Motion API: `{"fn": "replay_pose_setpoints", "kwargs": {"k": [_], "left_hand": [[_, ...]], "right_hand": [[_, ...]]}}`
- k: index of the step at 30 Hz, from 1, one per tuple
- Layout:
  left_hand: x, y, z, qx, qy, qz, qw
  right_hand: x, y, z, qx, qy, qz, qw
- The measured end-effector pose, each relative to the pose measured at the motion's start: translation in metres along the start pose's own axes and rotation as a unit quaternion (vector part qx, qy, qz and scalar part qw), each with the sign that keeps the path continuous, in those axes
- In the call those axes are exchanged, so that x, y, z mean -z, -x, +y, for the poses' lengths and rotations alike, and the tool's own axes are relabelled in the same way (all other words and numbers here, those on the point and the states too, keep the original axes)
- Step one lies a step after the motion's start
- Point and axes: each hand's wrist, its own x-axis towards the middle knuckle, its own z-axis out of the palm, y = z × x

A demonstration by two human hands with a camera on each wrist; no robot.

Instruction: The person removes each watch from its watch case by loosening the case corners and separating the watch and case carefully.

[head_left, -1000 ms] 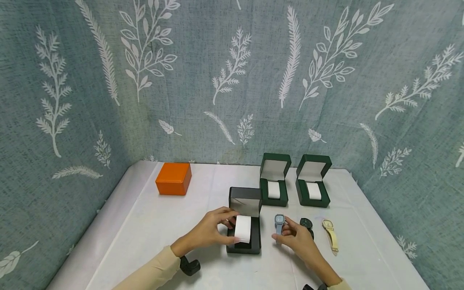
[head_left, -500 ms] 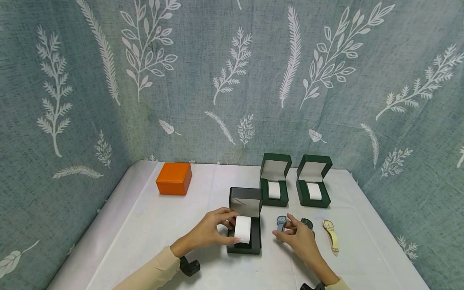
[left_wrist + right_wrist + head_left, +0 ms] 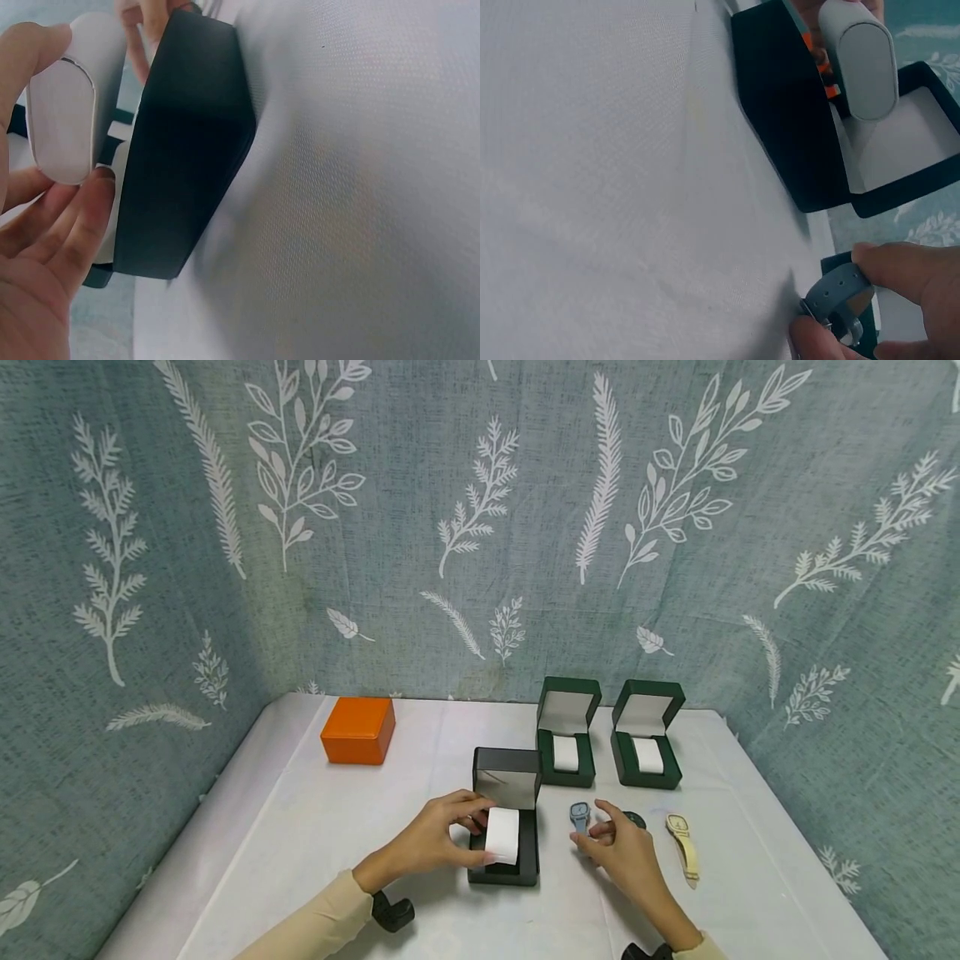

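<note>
My left hand (image 3: 429, 837) holds a white watch cushion (image 3: 503, 836) above the base of an open black watch box (image 3: 529, 847). In the left wrist view, the thumb lies along one edge of the cushion (image 3: 63, 120) and the fingertips press the opposite edge. To the right of the box, my right hand (image 3: 628, 858) is at a light blue wristwatch (image 3: 579, 812). The right wrist view shows its looped blue strap (image 3: 834, 291) between my thumb and fingers, close to the table. Part of the watch is hidden behind the fingers.
A dark watch (image 3: 635, 819) sits partly hidden behind my right hand, with a yellow watch (image 3: 683, 845) farther right. Two open green watch boxes with white cushions, one left (image 3: 557, 775) and one right (image 3: 627, 773), stand at the back. A closed orange box (image 3: 357, 732) is back left.
My right hand has shifted slightly right, and its fingers are spread wider around the blue watch. The left hand and the cushion stay in place.
</note>
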Motion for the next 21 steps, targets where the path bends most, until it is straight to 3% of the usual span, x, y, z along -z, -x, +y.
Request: {"fn": "replay_pose_setpoints", "kwargs": {"k": [21], "left_hand": [[0.001,0.001,0.0,0.0,-0.024,0.002,0.9997]], "right_hand": [[0.016,0.002,-0.008,0.044,0.065,0.047,0.996]]}}
